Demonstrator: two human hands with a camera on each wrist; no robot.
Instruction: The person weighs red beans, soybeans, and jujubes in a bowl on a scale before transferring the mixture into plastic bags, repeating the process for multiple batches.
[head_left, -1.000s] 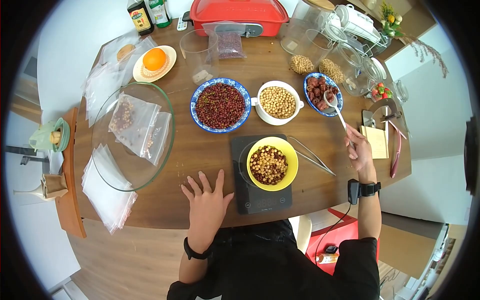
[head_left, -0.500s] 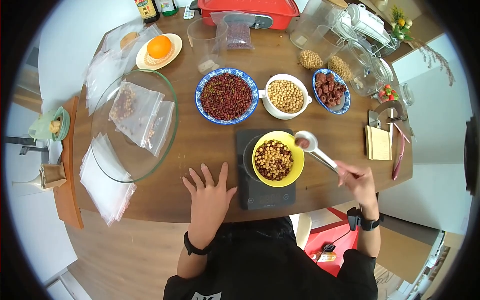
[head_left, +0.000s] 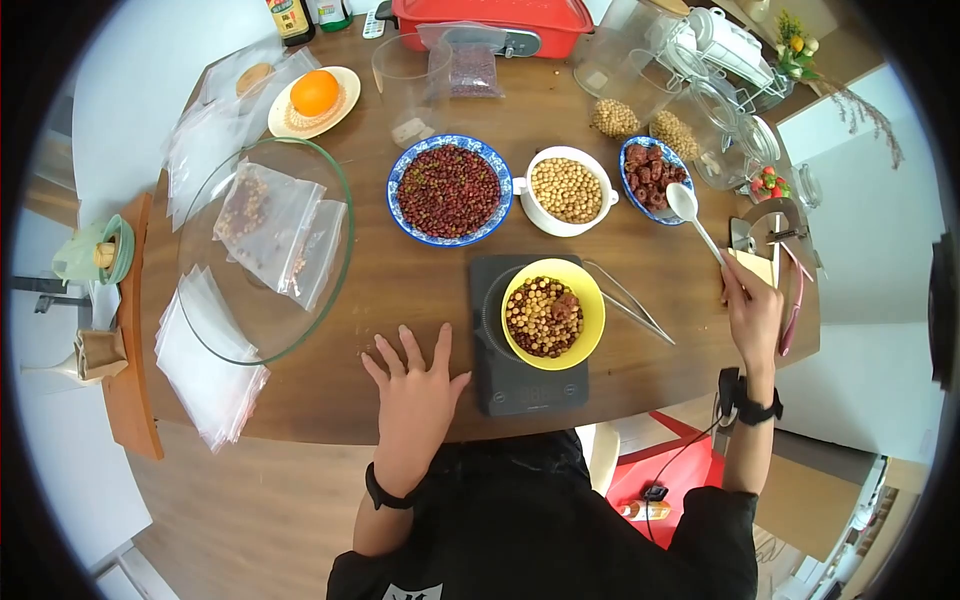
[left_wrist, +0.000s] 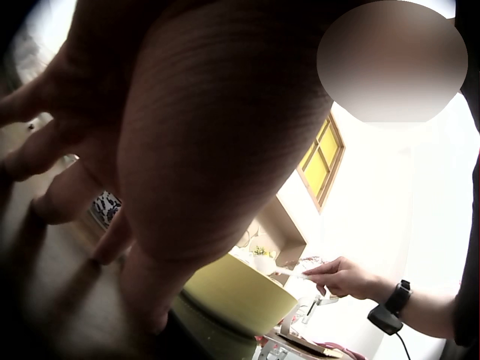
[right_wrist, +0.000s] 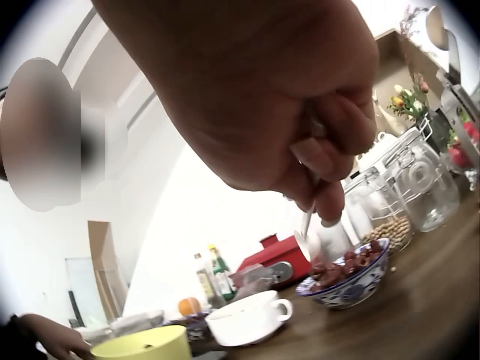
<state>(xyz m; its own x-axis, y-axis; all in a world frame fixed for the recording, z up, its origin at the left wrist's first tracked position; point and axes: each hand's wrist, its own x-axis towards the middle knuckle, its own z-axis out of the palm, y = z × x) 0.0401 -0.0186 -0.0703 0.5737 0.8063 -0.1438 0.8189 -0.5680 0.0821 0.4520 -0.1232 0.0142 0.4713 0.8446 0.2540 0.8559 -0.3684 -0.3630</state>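
Observation:
My right hand (head_left: 752,305) grips the handle of a white spoon (head_left: 683,203). The spoon's bowl is beside the blue-and-white bowl (right_wrist: 352,292) of dried red dates (head_left: 652,172). With fingers spread, my left hand (head_left: 415,408) rests on the table, left of a black kitchen scale (head_left: 530,397). On that scale stands a yellow bowl (head_left: 593,322) with dark red beans, pale soybeans and a red date (head_left: 564,306) on top. The white two-handled bowl (head_left: 535,210) holds soybeans, and a larger blue-rimmed bowl (head_left: 396,215) holds dark red beans.
Metal tongs (head_left: 645,318) lie right of the scale. At left, a glass bowl (head_left: 348,250) contains zip bags, with more bags (head_left: 205,370) beside it. Glass jars (head_left: 715,150), a red cooker (head_left: 490,22) and an orange (head_left: 315,93) on a plate stand farther back.
My right hand carried the spoon from the dates to the yellow bowl, then back toward the dates. A red date now lies in the yellow bowl. My left hand stayed in place.

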